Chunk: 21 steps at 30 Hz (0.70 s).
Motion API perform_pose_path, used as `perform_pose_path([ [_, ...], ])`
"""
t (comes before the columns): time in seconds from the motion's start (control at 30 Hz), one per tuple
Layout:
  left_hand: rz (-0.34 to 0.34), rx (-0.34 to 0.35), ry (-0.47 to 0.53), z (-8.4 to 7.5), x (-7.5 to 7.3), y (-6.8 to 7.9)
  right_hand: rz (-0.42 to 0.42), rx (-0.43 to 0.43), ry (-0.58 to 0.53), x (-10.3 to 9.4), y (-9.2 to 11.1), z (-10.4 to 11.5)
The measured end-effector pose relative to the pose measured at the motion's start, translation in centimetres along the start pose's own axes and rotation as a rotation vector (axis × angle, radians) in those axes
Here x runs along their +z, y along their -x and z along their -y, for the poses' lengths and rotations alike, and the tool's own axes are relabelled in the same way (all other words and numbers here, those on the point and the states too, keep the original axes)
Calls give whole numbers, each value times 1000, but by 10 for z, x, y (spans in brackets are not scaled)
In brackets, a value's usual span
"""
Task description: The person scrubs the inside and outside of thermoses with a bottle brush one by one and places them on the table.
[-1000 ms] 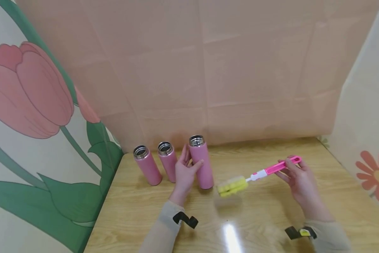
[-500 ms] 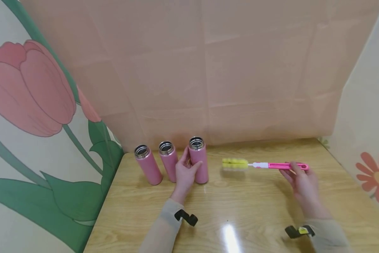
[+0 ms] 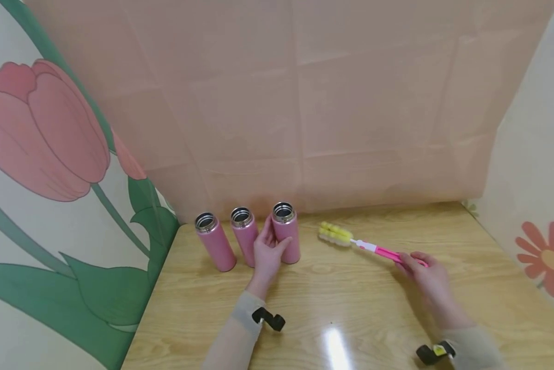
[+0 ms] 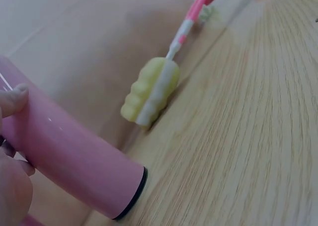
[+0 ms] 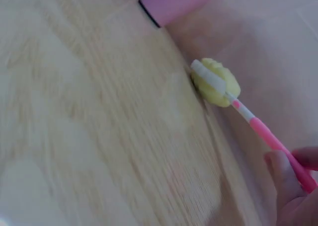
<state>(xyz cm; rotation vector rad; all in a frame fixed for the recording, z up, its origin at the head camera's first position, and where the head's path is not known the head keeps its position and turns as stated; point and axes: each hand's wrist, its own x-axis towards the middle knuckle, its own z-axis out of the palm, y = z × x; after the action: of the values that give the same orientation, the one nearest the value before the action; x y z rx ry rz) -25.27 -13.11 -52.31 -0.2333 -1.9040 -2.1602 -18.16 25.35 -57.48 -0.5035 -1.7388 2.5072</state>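
Three pink bottles with open steel mouths stand in a row at the back left of the table. My left hand [image 3: 268,254] grips the rightmost bottle [image 3: 287,239], thumb on its near side and fingers behind. Left of it are the middle bottle [image 3: 244,236], partly covered by that hand, and the leftmost bottle [image 3: 216,245]. My right hand [image 3: 425,275] pinches the pink handle of a bottle brush [image 3: 366,246]. The brush's yellow-and-white sponge head [image 4: 151,92] points left, low over the wood, to the right of the gripped bottle.
The wooden table [image 3: 350,313] meets a creased pinkish-beige sheet [image 3: 374,103] along its back edge. A wall with tulip pictures [image 3: 50,139] borders the left side, and a wall with a flower picture [image 3: 551,259] the right. Each wrist wears a black strap mount.
The gripped bottle has come down upright onto the table, in line with the others. The brush has swung round and lowered, its head shifting toward the back edge as my right hand came nearer.
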Motion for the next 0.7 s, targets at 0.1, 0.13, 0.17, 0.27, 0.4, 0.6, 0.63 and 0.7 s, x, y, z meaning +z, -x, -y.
perform_pose_path([
  [0.1,6,10,-6,-1,-2,1,36,-28,143,-2,-1,-1],
  [0.13,7,13,-13,-2,-2,1,47,-39,171,-2,-1,-1],
  [0.17,8,14,-19,-2,-2,1,55,-52,206,-3,-1,-1],
  [0.27,15,24,-35,-2,-3,1,73,-117,406,-5,0,0],
  [0.4,19,26,-69,-2,-2,1,83,-249,846,-7,0,1],
  [0.6,35,21,-128,-5,-4,6,146,-335,1096,-1,1,-2],
  [0.63,42,21,-138,-6,-5,7,164,-338,1105,0,1,-3],
  [0.7,58,9,-171,-10,-7,11,189,-338,1120,3,1,-4],
])
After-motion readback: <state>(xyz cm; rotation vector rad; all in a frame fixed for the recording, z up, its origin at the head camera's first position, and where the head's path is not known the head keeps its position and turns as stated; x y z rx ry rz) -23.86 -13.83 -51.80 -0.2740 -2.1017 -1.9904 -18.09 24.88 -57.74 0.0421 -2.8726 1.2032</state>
